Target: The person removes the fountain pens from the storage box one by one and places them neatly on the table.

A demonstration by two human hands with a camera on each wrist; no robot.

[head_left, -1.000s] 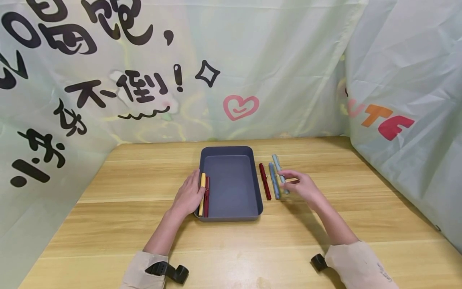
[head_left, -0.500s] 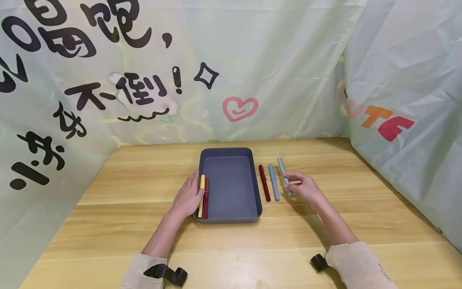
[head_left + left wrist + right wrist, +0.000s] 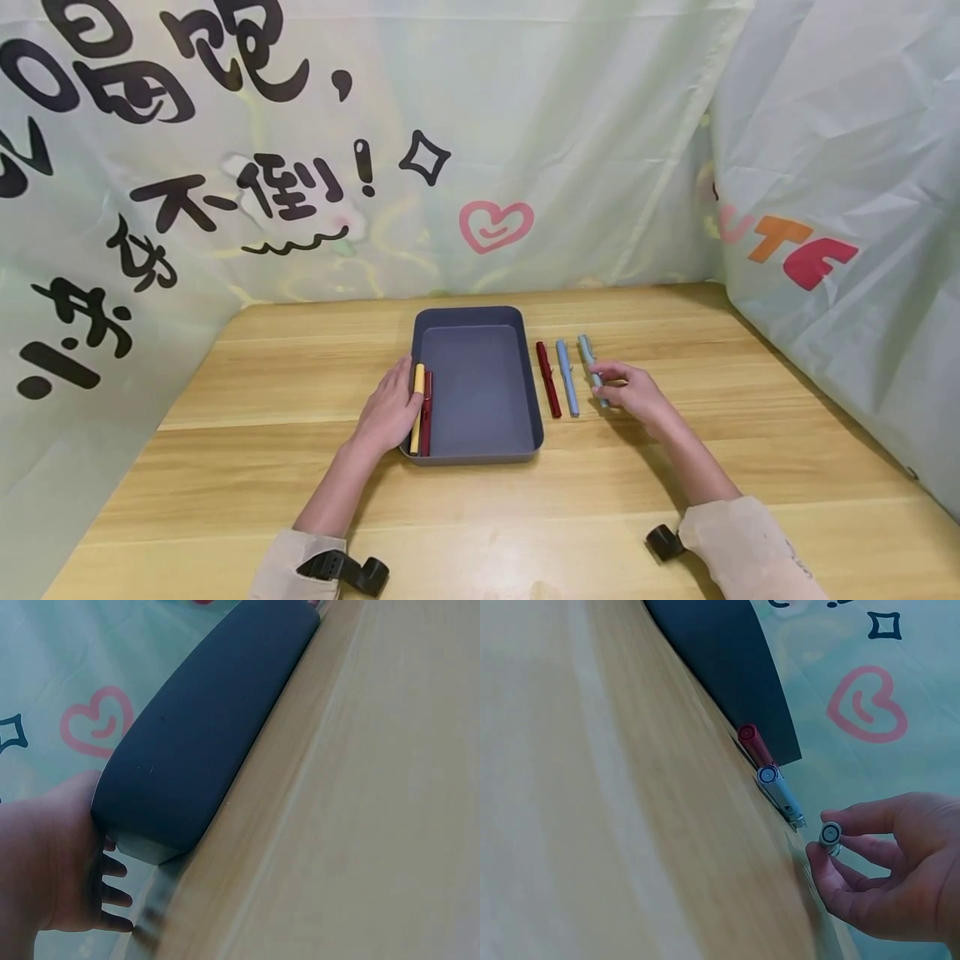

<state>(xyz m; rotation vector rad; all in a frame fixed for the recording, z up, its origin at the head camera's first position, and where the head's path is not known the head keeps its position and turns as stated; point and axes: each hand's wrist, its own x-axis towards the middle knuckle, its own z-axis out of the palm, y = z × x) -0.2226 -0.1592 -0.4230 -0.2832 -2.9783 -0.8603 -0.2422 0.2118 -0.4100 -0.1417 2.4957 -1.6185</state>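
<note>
My left hand (image 3: pixel 388 406) rests along the left wall of a dark grey-blue tray (image 3: pixel 480 383), its thumb over the rim; the left wrist view shows the hand (image 3: pixel 64 859) against the tray's side (image 3: pixel 180 727). Inside, along that wall, lie a yellow pen (image 3: pixel 417 408) and a dark red pen (image 3: pixel 427 417). My right hand (image 3: pixel 633 393) pinches a pale blue-grey pen (image 3: pixel 587 350) between thumb and fingers. In the right wrist view that hand (image 3: pixel 907 862) holds the pen (image 3: pixel 830 833) end-on. To its left lie a blue pen (image 3: pixel 567 379) and another dark red pen (image 3: pixel 548 381).
A wooden table (image 3: pixel 480 517) carries everything. Printed cloth (image 3: pixel 600 167) with lettering and a pink heart hangs behind it and at both sides. Black wrist devices sit near both sleeves.
The pale pen in my right hand has shifted right, away from the blue pen, and slightly nearer to me. My left hand stays at the tray's left wall.
</note>
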